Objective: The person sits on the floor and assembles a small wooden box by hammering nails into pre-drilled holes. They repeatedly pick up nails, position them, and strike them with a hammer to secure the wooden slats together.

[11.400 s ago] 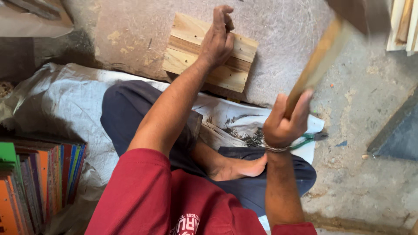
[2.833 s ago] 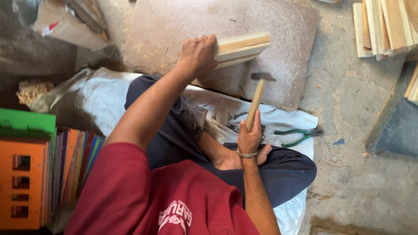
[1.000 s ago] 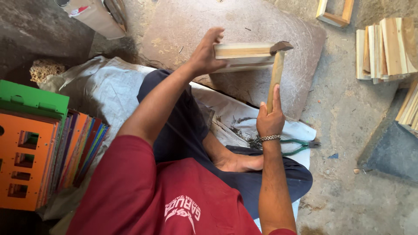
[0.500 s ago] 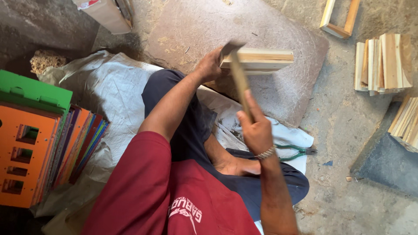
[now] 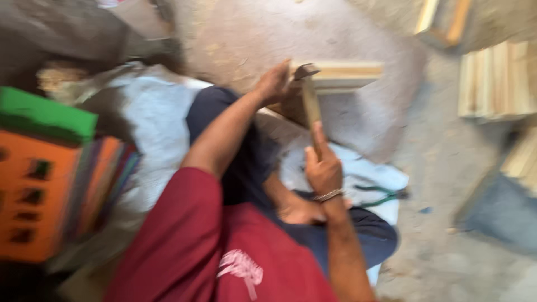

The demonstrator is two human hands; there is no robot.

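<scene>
Your right hand (image 5: 323, 168) is wrapped tight around the lower end of the hammer (image 5: 309, 95), whose wooden handle rises to a dark head just beside the near edge of the wooden frame piece (image 5: 341, 75). Your left hand (image 5: 274, 84) is closed on that piece at its left end, holding it on edge over the flat stone slab (image 5: 363, 123) in front of your knees.

Expect the pale wood to be light and stiff, dry enough to split near a corner, so keep your grip flat along its side and close to the strike. The hammer looks top-heavy; holding low on the shaft gives swing but less control.

Motion blur softens everything. You cannot tell whether the head touches the wood, nor whether a nail stands there. Your left fingertips are hidden behind the piece. The stacked wooden slats (image 5: 492, 84) at right and the coloured boards (image 5: 50, 168) at left are cut off by the edges.
</scene>
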